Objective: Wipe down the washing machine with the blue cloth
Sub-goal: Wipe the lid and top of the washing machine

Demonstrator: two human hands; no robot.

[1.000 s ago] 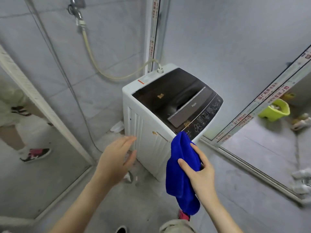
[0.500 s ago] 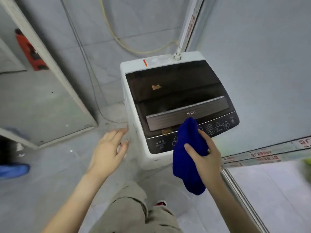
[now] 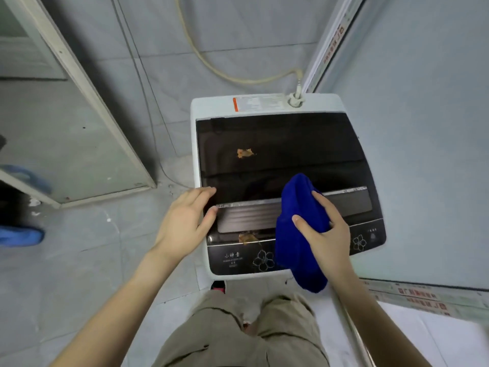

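I am bringing the blue cloth (image 3: 300, 229) down onto the washing machine (image 3: 287, 181), and wiping is only now beginning. My right hand (image 3: 326, 234) is pinching a bunched fold of the cloth between thumb and fingers, so most of it is hanging loose over the control panel (image 3: 238, 258) and past the front edge. To wipe well, I judge I should be flattening the cloth under my palm rather than dragging a dangling wad, so that more fabric is meeting the dark lid (image 3: 280, 149).

My left hand (image 3: 185, 221) is spread, fingers resting against the left edge of the lid beside the grey handle strip (image 3: 246, 215); it looks to be steadying the machine, which should be helping once I am pressing down.

Two brownish smears are showing: one on the rear half of the lid (image 3: 245, 153), well away from the cloth, and one just above the control panel (image 3: 248, 237), close to the cloth's left side. I think I should be working from the back toward myself, pressing firmly over each smear and keeping light over the panel's buttons so nothing gets triggered.

The cloth is lying over the front right part of the top, its upper end just reaching past the handle strip.
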